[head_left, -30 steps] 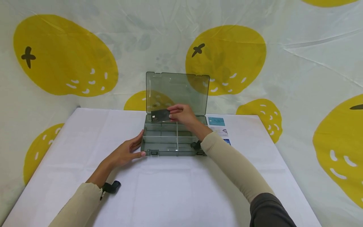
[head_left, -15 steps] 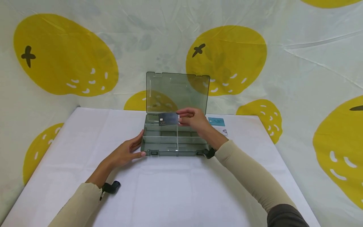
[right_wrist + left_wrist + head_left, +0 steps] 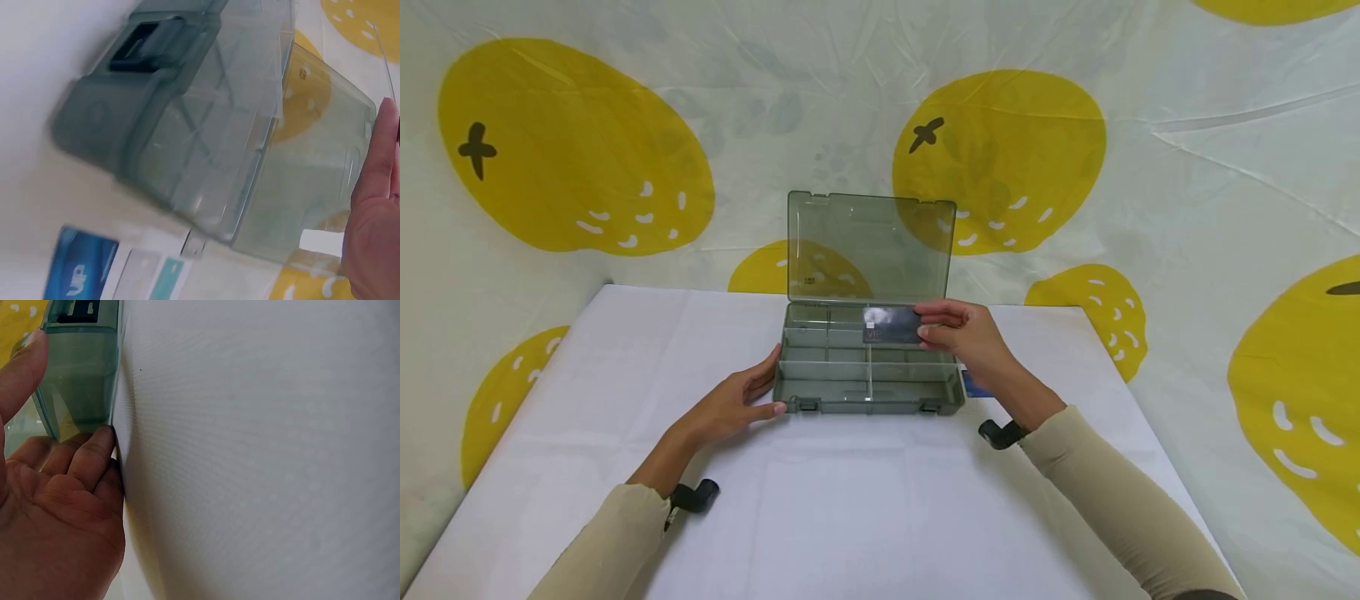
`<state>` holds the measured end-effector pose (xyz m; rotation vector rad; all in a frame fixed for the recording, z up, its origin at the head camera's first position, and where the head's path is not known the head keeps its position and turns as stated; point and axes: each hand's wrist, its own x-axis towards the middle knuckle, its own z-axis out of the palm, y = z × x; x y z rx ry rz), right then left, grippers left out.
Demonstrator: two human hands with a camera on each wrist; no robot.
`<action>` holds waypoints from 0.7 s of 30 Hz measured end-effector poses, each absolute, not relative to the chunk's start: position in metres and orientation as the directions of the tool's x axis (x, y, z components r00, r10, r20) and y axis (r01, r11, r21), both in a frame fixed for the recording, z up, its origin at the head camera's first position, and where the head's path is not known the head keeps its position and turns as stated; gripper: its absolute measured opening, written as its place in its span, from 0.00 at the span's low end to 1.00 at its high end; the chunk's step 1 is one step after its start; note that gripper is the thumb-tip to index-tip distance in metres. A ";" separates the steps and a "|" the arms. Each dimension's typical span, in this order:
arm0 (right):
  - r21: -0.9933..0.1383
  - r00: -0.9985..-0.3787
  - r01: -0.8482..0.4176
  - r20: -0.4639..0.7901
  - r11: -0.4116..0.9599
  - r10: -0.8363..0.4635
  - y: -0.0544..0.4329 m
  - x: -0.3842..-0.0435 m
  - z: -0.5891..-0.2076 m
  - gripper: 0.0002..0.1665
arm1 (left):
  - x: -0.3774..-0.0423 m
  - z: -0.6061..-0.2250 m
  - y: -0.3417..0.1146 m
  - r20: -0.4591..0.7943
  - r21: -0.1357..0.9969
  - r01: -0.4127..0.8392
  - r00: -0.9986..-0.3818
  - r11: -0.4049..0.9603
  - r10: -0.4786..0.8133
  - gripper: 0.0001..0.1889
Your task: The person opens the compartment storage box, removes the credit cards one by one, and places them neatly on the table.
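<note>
In the head view a greenish see-through divided storage box [image 3: 822, 388] stands on the table, its lid [image 3: 868, 250] raised at the back. My left hand [image 3: 733, 407] holds the box's front left corner, thumb at the front and fingers against the side, as the left wrist view shows. Over the right rear part of the box, my right hand [image 3: 970, 337] pinches the right end of a dark VIP card [image 3: 891, 325]. Between the dividers no item can be made out. The card is seen only as a thin edge in the right wrist view.
To the right of the box lie a blue card [image 3: 81, 265], a whitish card [image 3: 134, 278] and a teal card [image 3: 167, 278], mostly behind the right hand in the head view. A white cloth [image 3: 842, 500] covers the table, and a fruit-patterned curtain [image 3: 760, 125] hangs behind.
My right hand has moved right and slightly toward me with the dark card, from the left rear of the box to the right rear. The left hand stays on the corner.
</note>
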<state>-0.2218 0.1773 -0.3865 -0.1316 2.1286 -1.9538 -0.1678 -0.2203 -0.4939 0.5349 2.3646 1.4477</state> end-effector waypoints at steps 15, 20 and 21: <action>-0.972 -0.970 0.194 -0.211 0.130 -0.124 0.244 -0.190 -0.391 0.28 | -0.168 -0.493 -0.220 -0.073 0.898 0.149 -0.878 0.415 0.474 0.55; -0.966 -0.964 0.233 -0.245 0.115 -0.100 0.266 -0.177 -0.396 0.28 | -0.168 -0.494 -0.220 -0.072 0.899 0.149 -0.877 0.411 0.476 0.55; -0.964 -0.963 0.238 -0.250 0.115 -0.097 0.270 -0.174 -0.397 0.28 | -0.168 -0.494 -0.220 -0.071 0.900 0.150 -0.876 0.410 0.476 0.55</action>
